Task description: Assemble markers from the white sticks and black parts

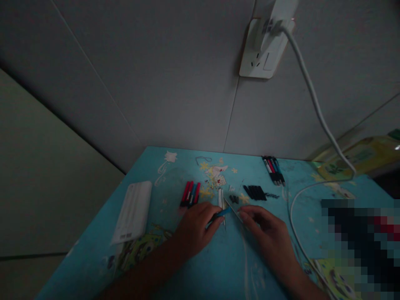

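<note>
Grip of the L hand (200, 225) is clamped on a blue pen part (224, 212), low-centre over the worktop (203, 271); R hand (265, 227) pinches a thin pale rod (232, 209), prob. a refill, its upper end near the blue pc, can't tell if touching. White case (134, 212) lies off to the L. Just past the fingers: loose white rods (220, 198) & small black bits (233, 199); then red & blue barrels (189, 193) L, row of black pcs (258, 193) R. All sorted by kind, so sorting looks done; joining doesn't, imo: these grps are sep. parts. Farther back, a few pens (273, 170) look whole, approx. parallel, near the wall (187, 104).
</note>
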Demonstrator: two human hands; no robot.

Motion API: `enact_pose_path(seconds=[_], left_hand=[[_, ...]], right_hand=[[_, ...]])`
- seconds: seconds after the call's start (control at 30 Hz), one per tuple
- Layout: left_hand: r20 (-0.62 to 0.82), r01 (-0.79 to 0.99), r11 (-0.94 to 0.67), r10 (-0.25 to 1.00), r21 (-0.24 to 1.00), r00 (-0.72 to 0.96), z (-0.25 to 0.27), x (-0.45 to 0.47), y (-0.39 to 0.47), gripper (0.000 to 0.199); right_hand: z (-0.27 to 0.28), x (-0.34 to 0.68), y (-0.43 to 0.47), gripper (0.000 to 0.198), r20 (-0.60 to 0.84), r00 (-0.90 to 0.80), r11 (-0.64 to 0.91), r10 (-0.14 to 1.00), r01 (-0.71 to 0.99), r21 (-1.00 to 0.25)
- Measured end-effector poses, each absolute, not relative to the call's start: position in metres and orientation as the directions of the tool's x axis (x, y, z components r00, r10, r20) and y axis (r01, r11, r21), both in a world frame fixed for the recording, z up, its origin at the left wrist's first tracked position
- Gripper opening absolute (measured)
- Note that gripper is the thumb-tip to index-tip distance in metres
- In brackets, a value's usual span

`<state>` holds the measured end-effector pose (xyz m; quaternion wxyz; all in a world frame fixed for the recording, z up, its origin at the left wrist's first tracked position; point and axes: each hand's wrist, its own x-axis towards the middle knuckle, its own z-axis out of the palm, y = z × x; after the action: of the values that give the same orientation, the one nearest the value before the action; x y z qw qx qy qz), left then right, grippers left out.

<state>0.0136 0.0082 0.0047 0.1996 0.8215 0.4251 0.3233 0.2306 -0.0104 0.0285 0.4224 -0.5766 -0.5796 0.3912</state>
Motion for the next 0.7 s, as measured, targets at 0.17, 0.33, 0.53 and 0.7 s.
enact_pose_path(seconds=[0.17,0.33,0.53,0.7], left_hand=[[0.359,0.566,-0.564,0.824,0.601,0.438,0.0018,0.0132,0.0079,0.015],[0.331,0.565,-0.567,0.819,0.600,0.470,0.0018,0.0129,0.0083,0.014],[0.295,0.593,-0.565,0.818,0.573,0.494,0.0006,0.0136,0.0088,0.015],[0.290,0.586,-0.569,0.813,0.576,0.505,0.0003,0.0134,0.0087,0.014]], right_hand=[[0.0266,0.2321,-0.0060,0.026,-0.105,0.055,-0.113,0.993,0.177,-0.978],[0.0271,0.2294,-0.0070,0.027,-0.114,0.051,-0.121,0.992,0.157,-0.980],[0.0290,0.2282,-0.0082,0.026,-0.079,0.051,-0.087,0.996,0.189,-0.978],[0.0279,0.2281,-0.0073,0.026,-0.067,0.048,-0.075,0.997,0.207,-0.975]])
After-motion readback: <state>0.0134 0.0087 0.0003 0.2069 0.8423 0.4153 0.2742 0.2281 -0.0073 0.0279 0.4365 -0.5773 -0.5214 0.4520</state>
